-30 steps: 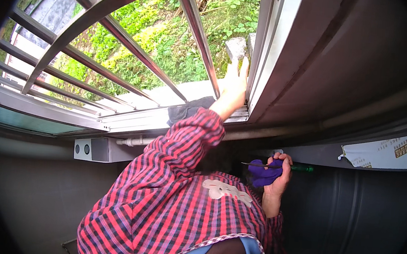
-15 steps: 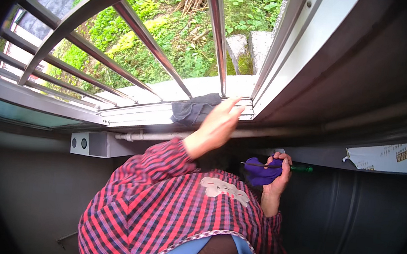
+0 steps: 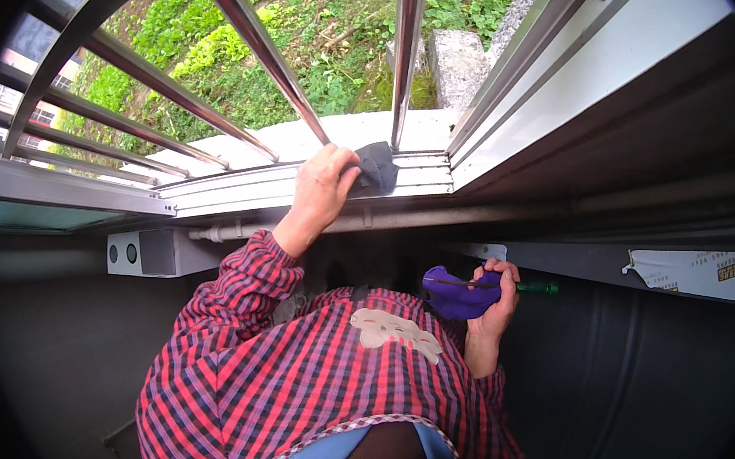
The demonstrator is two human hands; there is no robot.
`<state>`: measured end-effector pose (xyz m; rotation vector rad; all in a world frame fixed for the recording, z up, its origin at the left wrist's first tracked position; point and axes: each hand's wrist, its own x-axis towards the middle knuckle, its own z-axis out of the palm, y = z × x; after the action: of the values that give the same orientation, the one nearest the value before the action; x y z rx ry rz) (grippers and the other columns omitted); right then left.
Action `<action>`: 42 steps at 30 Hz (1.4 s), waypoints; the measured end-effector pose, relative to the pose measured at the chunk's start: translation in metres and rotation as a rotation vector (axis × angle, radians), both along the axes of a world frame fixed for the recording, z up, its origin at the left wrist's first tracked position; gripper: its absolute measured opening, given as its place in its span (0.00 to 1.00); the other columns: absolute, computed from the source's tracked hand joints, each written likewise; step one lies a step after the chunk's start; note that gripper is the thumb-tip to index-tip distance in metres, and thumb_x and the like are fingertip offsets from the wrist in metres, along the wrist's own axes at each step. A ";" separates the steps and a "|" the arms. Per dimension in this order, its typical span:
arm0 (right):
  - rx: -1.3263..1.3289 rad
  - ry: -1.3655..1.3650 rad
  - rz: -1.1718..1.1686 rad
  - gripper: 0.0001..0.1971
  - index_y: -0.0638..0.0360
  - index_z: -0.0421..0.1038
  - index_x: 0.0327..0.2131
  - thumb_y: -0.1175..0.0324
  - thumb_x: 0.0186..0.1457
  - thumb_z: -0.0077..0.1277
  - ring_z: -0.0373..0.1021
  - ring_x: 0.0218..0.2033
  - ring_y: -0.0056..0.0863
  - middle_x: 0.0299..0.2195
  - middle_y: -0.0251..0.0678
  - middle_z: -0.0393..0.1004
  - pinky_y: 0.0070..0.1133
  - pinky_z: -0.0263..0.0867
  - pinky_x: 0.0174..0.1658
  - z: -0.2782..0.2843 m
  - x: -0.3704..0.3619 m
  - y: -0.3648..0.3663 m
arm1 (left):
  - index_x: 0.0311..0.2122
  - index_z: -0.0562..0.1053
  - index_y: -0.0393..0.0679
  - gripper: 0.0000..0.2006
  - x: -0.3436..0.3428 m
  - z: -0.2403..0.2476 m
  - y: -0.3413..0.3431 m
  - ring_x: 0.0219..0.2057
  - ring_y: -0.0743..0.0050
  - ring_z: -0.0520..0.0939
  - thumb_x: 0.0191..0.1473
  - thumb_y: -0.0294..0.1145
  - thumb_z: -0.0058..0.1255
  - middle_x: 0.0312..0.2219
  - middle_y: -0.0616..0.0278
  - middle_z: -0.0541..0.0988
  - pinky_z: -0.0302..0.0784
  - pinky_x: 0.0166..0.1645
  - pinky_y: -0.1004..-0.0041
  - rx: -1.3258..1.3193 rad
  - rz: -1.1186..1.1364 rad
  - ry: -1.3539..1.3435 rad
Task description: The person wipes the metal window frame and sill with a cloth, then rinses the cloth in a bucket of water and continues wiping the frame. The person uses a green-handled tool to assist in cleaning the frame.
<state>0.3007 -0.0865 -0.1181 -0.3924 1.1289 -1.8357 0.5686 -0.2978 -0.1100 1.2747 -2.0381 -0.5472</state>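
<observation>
On the window's white track sill [image 3: 239, 182], my left hand [image 3: 320, 191] has its fingers closed on a dark grey cloth [image 3: 378, 169]. The cloth lies bunched over the track ridges, to the right of my fingers. Lower and to the right, in front of my body, my right hand [image 3: 495, 305] grips a purple cloth [image 3: 458, 302] together with a screwdriver. The screwdriver's thin dark shaft lies across the purple cloth, and its green handle [image 3: 541, 287] sticks out on the right.
Metal window bars [image 3: 253, 37] rise beyond the sill, with a garden outside. Below the sill runs a pale pipe [image 3: 314, 229]. A white and grey box [image 3: 157, 253] is at the left. A printed white sheet [image 3: 700, 272] is on the ledge at right.
My left hand has moved left and closed on the grey cloth, which is now more bunched and farther right along the sill. My right hand keeps its hold on the purple cloth and screwdriver.
</observation>
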 end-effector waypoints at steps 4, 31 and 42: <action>0.028 0.011 -0.049 0.09 0.55 0.69 0.41 0.62 0.69 0.46 0.69 0.36 0.27 0.41 0.36 0.70 0.22 0.68 0.33 0.000 0.000 0.001 | 0.44 0.75 0.42 0.12 -0.043 0.001 0.004 0.42 0.47 0.81 0.54 0.26 0.58 0.40 0.52 0.80 0.77 0.47 0.56 -0.150 -0.085 0.202; 0.015 -0.042 -0.006 0.10 0.60 0.70 0.39 0.63 0.67 0.48 0.70 0.35 0.31 0.39 0.41 0.72 0.25 0.70 0.35 0.002 0.006 -0.003 | 0.58 0.69 0.30 0.23 -0.089 -0.013 -0.004 0.61 0.47 0.76 0.58 0.28 0.46 0.58 0.42 0.75 0.71 0.66 0.59 -0.227 -0.615 -0.306; -0.059 -0.002 -0.076 0.09 0.56 0.69 0.41 0.62 0.69 0.46 0.68 0.36 0.28 0.40 0.36 0.69 0.24 0.67 0.34 -0.011 0.006 0.009 | 0.57 0.69 0.35 0.19 -0.074 -0.018 -0.022 0.63 0.44 0.72 0.60 0.23 0.44 0.61 0.43 0.71 0.69 0.67 0.59 -0.123 -0.670 -0.145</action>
<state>0.3065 -0.0778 -0.1290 -0.3869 1.1038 -1.9388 0.4947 -0.3201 -0.1276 0.5476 -2.5744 -0.6209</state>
